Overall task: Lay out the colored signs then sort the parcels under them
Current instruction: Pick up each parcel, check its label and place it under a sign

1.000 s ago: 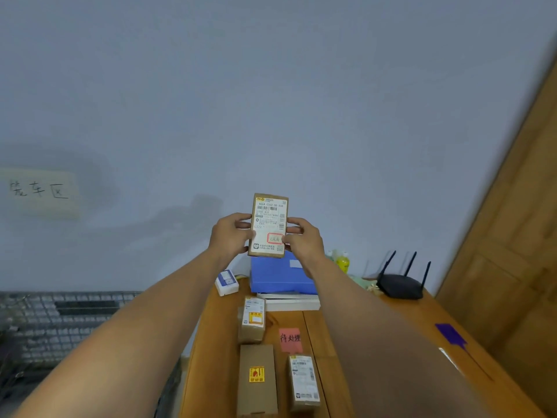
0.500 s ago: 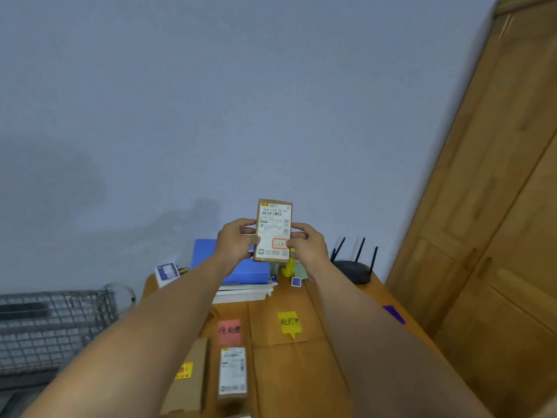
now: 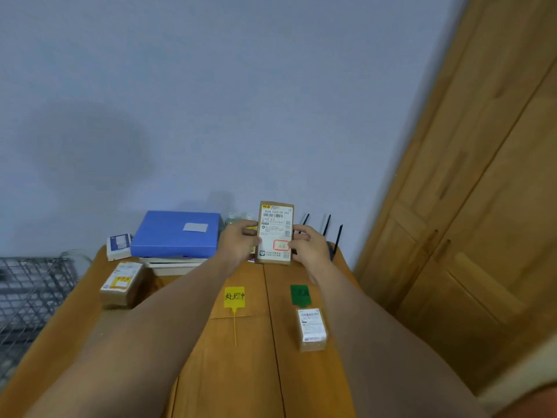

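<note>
Swinging right since half a second ago, the view drops the red sign and brings in a green one. The held parcel (image 3: 275, 233) stays upright above the far end of the table (image 3: 241, 372), label facing the person. The left hand (image 3: 238, 241) and right hand (image 3: 307, 247) pinch its side edges with curled fingers.

From that parcel, a yellow sign (image 3: 234, 296) lies flat at 7 o'clock and the green sign (image 3: 299, 294) at 5 o'clock. One small parcel (image 3: 312, 328) sits just below the green sign, seemingly sorted. Nothing shows under the yellow sign.

Another brown parcel (image 3: 122, 283) rests at 8 o'clock, its sign unclear. A blue folder (image 3: 176, 233) lies at 9 o'clock.

Signs look laid out; sorting seems partway, with the held parcel not yet placed.
</note>
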The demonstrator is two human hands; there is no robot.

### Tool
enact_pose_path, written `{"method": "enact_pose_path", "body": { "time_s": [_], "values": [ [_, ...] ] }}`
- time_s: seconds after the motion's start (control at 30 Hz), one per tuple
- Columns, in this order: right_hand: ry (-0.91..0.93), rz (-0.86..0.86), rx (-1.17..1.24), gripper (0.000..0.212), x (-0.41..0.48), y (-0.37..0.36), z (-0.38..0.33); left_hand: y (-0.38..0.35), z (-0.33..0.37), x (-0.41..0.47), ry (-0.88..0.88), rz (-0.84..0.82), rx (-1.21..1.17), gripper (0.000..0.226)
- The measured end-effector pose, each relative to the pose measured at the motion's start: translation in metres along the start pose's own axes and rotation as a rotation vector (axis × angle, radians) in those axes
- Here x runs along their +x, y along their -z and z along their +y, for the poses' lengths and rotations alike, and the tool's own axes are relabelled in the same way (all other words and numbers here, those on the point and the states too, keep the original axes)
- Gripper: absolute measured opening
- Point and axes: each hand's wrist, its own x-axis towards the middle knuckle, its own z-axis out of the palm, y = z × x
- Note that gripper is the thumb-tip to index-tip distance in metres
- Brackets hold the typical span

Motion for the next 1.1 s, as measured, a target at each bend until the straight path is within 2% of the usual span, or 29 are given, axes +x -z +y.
{"method": "enact_pose_path", "body": {
  "time_s": [0.13, 0.27, 0.47, 0.87, 1.1],
  "values": [
    [-0.034, 0.045, 0.002, 0.038, 0.001, 0.037, 0.024, -0.039, -0.022, 0.003, 0.028, -0.065, 0.002, 0.041],
    [-0.151, 0.046, 0.074, 0.038, -0.007, 0.065, 0.059, -0.071, -0.055, -0.008, 0.112, -0.097, -0.013, 0.037],
    [-0.304, 0.025, -0.032, 0.037, -0.021, 0.113, 0.123, -0.123, -0.112, -0.04, 0.238, -0.146, 0.04, 0.038],
    [-0.446, -0.237, -0.153, 0.045, -0.033, 0.188, 0.238, -0.209, -0.195, -0.115, 0.479, 0.038, 0.034, 0.039],
    [-0.554, -0.27, -0.18, 0.044, -0.055, 0.195, 0.302, -0.22, -0.252, -0.139, 0.584, 0.054, 0.07, 0.036]
  ]
}}
